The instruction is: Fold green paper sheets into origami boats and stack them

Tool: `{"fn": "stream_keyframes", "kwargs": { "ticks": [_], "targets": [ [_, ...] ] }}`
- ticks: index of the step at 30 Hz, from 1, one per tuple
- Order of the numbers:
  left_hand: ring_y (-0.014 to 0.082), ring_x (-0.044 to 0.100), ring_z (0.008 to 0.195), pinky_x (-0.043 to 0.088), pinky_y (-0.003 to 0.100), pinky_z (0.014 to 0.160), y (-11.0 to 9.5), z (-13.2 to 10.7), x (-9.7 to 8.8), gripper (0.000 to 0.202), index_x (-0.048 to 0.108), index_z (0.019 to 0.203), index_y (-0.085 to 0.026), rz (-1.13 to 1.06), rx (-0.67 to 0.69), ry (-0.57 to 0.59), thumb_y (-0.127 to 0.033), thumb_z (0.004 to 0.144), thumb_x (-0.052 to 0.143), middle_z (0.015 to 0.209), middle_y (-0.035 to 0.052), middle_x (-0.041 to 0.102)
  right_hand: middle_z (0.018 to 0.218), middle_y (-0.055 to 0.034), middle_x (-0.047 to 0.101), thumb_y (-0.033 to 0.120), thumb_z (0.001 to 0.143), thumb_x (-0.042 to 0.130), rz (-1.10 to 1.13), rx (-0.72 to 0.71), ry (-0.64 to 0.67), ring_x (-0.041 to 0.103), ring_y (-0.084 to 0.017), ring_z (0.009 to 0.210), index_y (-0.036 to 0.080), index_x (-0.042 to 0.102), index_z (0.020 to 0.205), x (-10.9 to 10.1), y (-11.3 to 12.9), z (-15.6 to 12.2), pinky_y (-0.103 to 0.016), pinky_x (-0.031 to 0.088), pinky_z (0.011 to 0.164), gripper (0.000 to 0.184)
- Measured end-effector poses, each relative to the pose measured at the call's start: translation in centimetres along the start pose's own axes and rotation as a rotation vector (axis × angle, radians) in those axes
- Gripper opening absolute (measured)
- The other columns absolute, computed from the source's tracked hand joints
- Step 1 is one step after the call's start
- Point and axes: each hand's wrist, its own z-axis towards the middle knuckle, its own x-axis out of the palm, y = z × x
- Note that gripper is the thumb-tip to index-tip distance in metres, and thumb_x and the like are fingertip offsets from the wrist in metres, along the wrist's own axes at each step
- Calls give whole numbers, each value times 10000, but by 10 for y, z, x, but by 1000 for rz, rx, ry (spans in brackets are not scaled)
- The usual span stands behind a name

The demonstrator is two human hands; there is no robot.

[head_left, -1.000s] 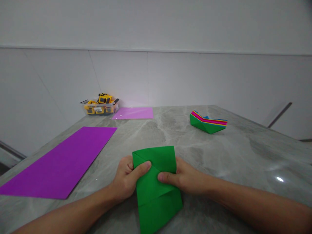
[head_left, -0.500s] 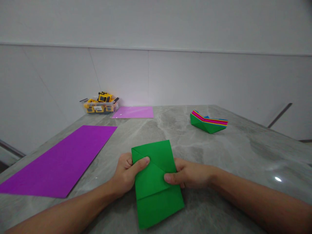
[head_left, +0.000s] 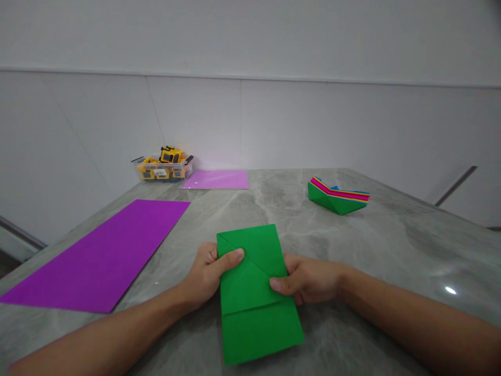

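A folded green paper (head_left: 256, 297) lies on the grey marble table (head_left: 391, 245) just in front of me, with a diagonal crease across its upper half. My left hand (head_left: 207, 277) grips its left edge, thumb pressed on top of the sheet. My right hand (head_left: 309, 279) pinches the right edge, thumb on the upper face and fingers underneath. Both hands are closed on the paper.
A large purple sheet (head_left: 105, 250) lies to the left. A smaller pink sheet (head_left: 216, 179) sits further back, beside a clear box of yellow toy vehicles (head_left: 163, 166). A stack of folded paper boats (head_left: 337, 196), green outermost, rests at the back right. A white wall stands behind.
The raised far part of the green paper has been pressed flat on the table. Both hands have kept their grip and shifted slightly along the edges.
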Motion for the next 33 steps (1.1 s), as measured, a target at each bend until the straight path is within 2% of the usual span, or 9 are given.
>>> {"fn": "stream_keyframes", "kwargs": {
  "ticks": [4, 9, 13, 16, 19, 21, 25, 29, 33],
  "targets": [
    [143, 626, 529, 496, 224, 502, 1, 1, 0, 361, 736, 695, -103, -22, -34, 43, -461, 741, 750, 654, 75, 719, 1068, -126, 688, 445, 751, 767, 54, 47, 71, 668, -235, 1006, 127, 636, 1157, -5, -2, -2, -349, 528, 848, 532],
    [141, 604, 514, 473, 224, 485, 1, 3, -1, 440, 717, 670, -104, 8, -45, 17, -538, 740, 722, 620, 68, 698, 1000, -119, 707, 437, 778, 745, -44, -35, 55, 677, -228, 973, 118, 633, 1167, -2, -1, 1, -362, 534, 847, 516],
    [88, 450, 375, 340, 196, 369, 1, 7, 1, 636, 552, 456, -137, 72, -11, -115, -711, 719, 623, 434, 10, 545, 1036, -113, 704, 429, 815, 707, -190, -116, 17, 679, -208, 943, 135, 609, 1218, 4, 6, 1, -368, 525, 871, 508],
    [81, 404, 368, 299, 197, 358, 1, 11, 2, 676, 516, 444, -150, 134, 38, -209, -769, 712, 563, 419, -5, 503, 1025, -112, 707, 443, 828, 684, -255, -150, -64, 674, -212, 942, 141, 603, 1228, 2, 9, 1, -381, 520, 880, 508],
    [114, 503, 474, 395, 215, 448, 1, 12, 1, 563, 641, 597, -129, 226, 66, -147, -683, 695, 666, 552, 22, 613, 963, -111, 717, 456, 826, 676, -296, -179, -146, 679, -209, 890, 121, 642, 1162, -7, 11, 1, -390, 525, 869, 476],
    [128, 525, 515, 415, 226, 486, 1, 12, 1, 519, 671, 655, -129, 301, 61, -82, -644, 714, 676, 601, 30, 637, 956, -110, 720, 450, 823, 680, -307, -202, -182, 682, -198, 856, 119, 657, 1133, -15, 12, 1, -374, 535, 841, 454],
    [128, 481, 479, 362, 229, 455, 1, 9, 0, 581, 625, 578, -146, 378, 43, -22, -666, 818, 528, 527, 17, 577, 963, -103, 719, 437, 814, 692, -317, -216, -205, 682, -192, 837, 126, 667, 1108, -25, 15, -1, -366, 540, 824, 429],
    [120, 461, 468, 349, 230, 462, -3, 6, -1, 585, 627, 569, -149, 381, 28, 76, -660, 831, 512, 515, 7, 565, 950, -93, 720, 420, 794, 717, -314, -226, -160, 680, -184, 841, 132, 669, 1099, -25, 16, -2, -351, 538, 828, 423],
    [136, 526, 506, 410, 239, 491, -2, 8, -3, 552, 626, 612, -140, 312, 17, 48, -644, 821, 544, 560, 24, 606, 896, -88, 719, 439, 791, 713, -329, -219, -195, 677, -185, 818, 117, 687, 1041, -21, 17, -1, -344, 540, 799, 408]
  ]
}}
